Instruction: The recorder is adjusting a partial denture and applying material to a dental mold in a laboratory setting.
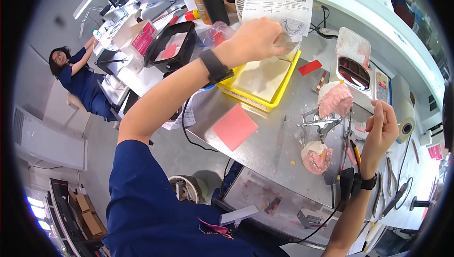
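My left hand [257, 42], its fingers curled, reaches over a yellow tray [269, 105] in front of a printed sheet [298, 8] bearing a dental arch drawing. What its fingertips grip, if anything, is hidden. Beside a dental articulator [321, 123], my right hand [383, 127] is raised with bent fingers; I cannot make out anything in them. The articulator lies spread on the metal bench, with a pink-and-white upper dental model [336, 100] at its far end and a lower dental model [317, 157] at its near end. A pink wax sheet [235, 127] lies at the bench's left edge.
A wax heater [353, 73] with its lid up stands at the far right. Nearby are a red strip [309, 67], an orange-handled knife [355, 153] and pliers [391, 176]. A black tray [170, 46] and bottle [201, 1] stand left. Another person [87, 77] sits far left.
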Action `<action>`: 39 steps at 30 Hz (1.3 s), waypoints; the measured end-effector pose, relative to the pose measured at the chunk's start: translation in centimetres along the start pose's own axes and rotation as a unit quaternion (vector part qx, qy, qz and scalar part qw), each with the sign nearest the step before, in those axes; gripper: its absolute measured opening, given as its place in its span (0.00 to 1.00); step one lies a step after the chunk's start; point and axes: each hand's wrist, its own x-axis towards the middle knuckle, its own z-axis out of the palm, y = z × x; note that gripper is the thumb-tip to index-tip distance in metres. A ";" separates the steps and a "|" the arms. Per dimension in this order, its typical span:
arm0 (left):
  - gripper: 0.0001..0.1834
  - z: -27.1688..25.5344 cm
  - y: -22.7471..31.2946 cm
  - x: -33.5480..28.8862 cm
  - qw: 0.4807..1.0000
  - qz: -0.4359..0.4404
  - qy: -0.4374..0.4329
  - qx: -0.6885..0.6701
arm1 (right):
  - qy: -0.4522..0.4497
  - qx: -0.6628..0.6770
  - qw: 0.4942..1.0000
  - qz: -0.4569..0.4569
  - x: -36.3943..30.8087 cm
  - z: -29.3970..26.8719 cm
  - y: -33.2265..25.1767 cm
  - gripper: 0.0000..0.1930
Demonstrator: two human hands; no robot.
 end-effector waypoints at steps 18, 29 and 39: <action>0.20 0.5 0.2 0.3 0.998 -0.013 -0.017 0.055 | 0.013 -0.006 1.000 -0.003 0.1 -0.1 0.5 0.10; 0.18 0.3 0.3 0.6 0.999 -0.030 -0.020 0.039 | 0.009 -0.014 1.000 -0.005 0.0 0.0 0.3 0.11; 0.18 0.4 0.3 0.7 0.998 -0.033 -0.022 0.048 | 0.010 -0.011 1.000 -0.005 0.0 -0.2 0.4 0.10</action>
